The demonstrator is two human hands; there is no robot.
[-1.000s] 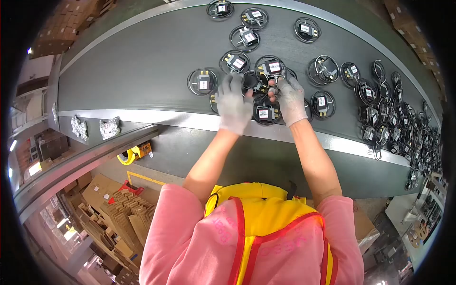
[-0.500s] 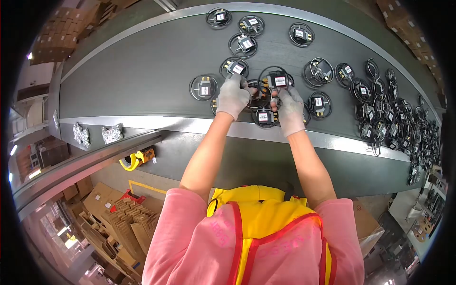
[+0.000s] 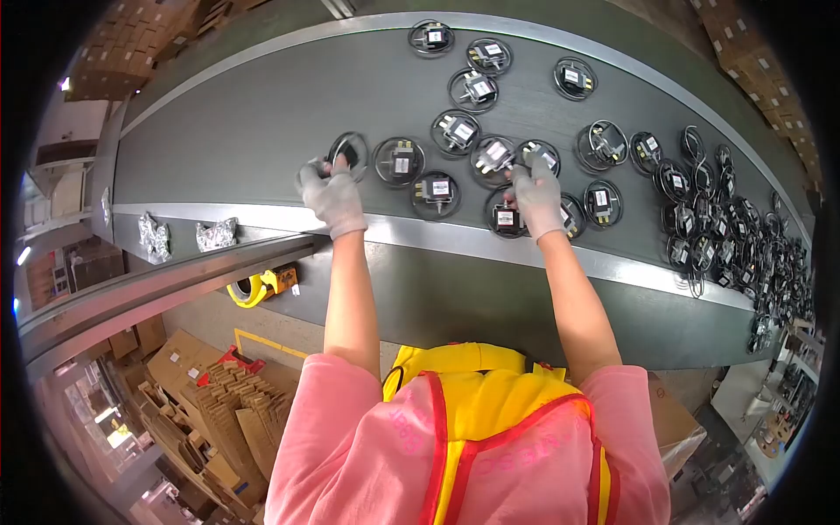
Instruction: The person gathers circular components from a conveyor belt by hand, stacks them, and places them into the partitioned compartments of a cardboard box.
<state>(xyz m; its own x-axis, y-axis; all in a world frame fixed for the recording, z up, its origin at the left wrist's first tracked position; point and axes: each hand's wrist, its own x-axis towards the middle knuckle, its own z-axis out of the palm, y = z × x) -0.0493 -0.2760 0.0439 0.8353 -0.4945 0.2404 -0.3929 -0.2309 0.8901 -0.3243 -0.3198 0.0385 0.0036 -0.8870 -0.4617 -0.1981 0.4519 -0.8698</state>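
Observation:
My left hand (image 3: 335,199), in a pale work glove, pinches a black plug adapter with coiled cable (image 3: 351,154) over the left part of the grey conveyor belt (image 3: 236,131). This adapter is tilted and smeared by motion. My right hand (image 3: 536,194), gloved too, has its fingertips closed at the edge of a blurred plug adapter (image 3: 495,155). Another adapter (image 3: 542,156) lies partly under its fingers, and one more (image 3: 505,217) sits just beside the wrist. Between the hands lie several adapters with white labels and brass pins, among them one adapter (image 3: 402,163) nearest my left hand.
A dense heap of coiled adapters (image 3: 726,214) covers the belt's right end. The metal rail (image 3: 420,234) runs along the near edge. Two crumpled silvery bags (image 3: 216,234) rest at the left, near a yellow tape roll (image 3: 249,291). Flattened cartons (image 3: 236,402) stand below left.
My left hand has moved left, carrying an adapter away from the group. My right hand has stayed nearly in place, while the adapter at its fingers has lowered. The belt items appear shifted slightly right.

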